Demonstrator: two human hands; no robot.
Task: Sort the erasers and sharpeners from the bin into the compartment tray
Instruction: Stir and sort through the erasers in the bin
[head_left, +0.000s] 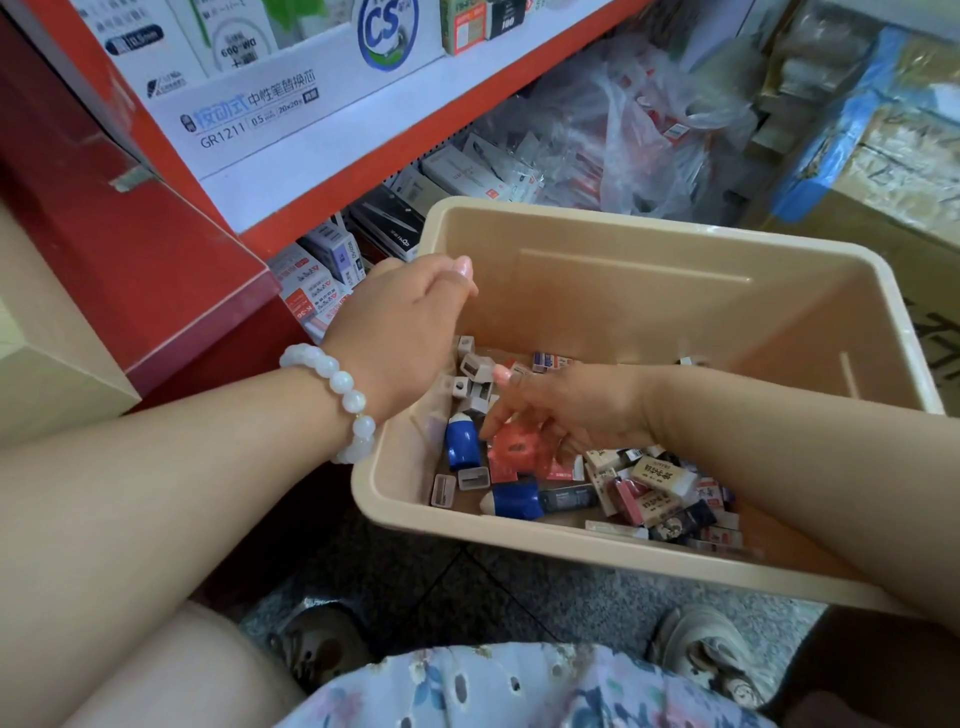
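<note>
Our right hand (566, 410) reaches down into the beige bin (649, 291), fingers spread and loosely bent, their tips (491, 428) touching the red packet (519, 449) that lies in the heap. It grips nothing that we can see; whether a small piece sits under the palm we cannot tell. Our left hand (405, 322) hovers over the bin's left wall, above the pile. Its thumb and forefinger are drawn together near the far end, but whether anything is pinched between them we cannot tell. A bracelet of white beads (340, 395) circles that wrist.

Just below the left hand we see a cluster of small grey sharpeners (475, 371) against the bin's left side. Nearer us stands a blue sharpener (462, 441), and a second blue one (514, 499) lies along the near wall, with two more grey sharpeners (460, 480) beside it. To the right, partly under our right forearm, lie the wrapped erasers (660, 491), white, pink and dark, jumbled together.

The bin sits tilted on the grey floor (519, 582) between our shoes (711, 654). The compartment tray is not in view. On the far left runs a red shelf (332, 192) carrying white refill boxes (249, 109), with more boxed stationery beneath it. Clear plastic bags (639, 124) and a taped carton (883, 135) stand far right.
</note>
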